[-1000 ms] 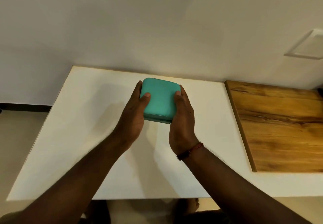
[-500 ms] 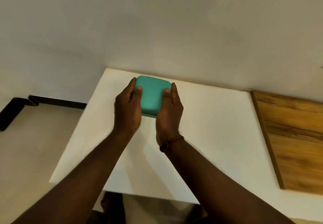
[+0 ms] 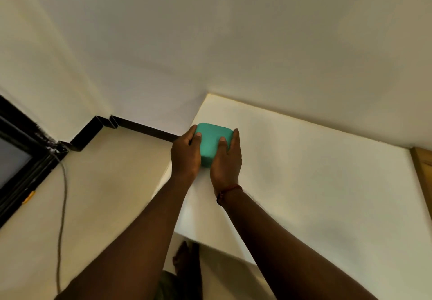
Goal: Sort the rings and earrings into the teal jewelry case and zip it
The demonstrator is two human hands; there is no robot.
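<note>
Two arms of one person, seen from above. The left hand (image 3: 185, 157) and left forearm (image 3: 140, 234) are bare. Behind the fingers of the right hand (image 3: 225, 162), at the wrist, sits a thin reddish thread bracelet (image 3: 230, 190) with a darker bit at one end. The right forearm (image 3: 292, 248) is bare. Both thumbnails are trimmed short. Far behind the fingers show a bare foot (image 3: 183, 258) and some olive-green clothing (image 3: 168, 287).

case (image 3: 214, 144): teal | table (image 3: 315, 171): white | wristband (image 3: 230, 190): red | skirting (image 3: 145, 129): black
</note>
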